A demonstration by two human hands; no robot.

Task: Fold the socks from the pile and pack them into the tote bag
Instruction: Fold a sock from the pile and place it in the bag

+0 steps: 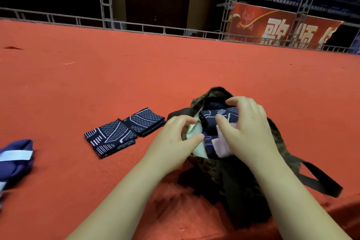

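Observation:
A dark camouflage tote bag (239, 181) lies open on the red carpeted surface, its pale lining showing. My left hand (173, 144) pinches the bag's near rim and holds the mouth apart. My right hand (247, 128) rests on a folded navy patterned sock (212, 121) inside the bag's mouth, fingers curled over it. Another sock with a pale patch (216, 147) lies under my right palm in the bag. Two folded navy socks with white line patterns (110, 138) (145, 121) lie side by side to the left of the bag.
A blue cloth with a white stripe (15, 159) sits at the far left edge. The bag's dark strap (319, 179) trails off to the right. A metal railing (136, 27) and a red banner (280, 27) stand beyond the carpet's far edge.

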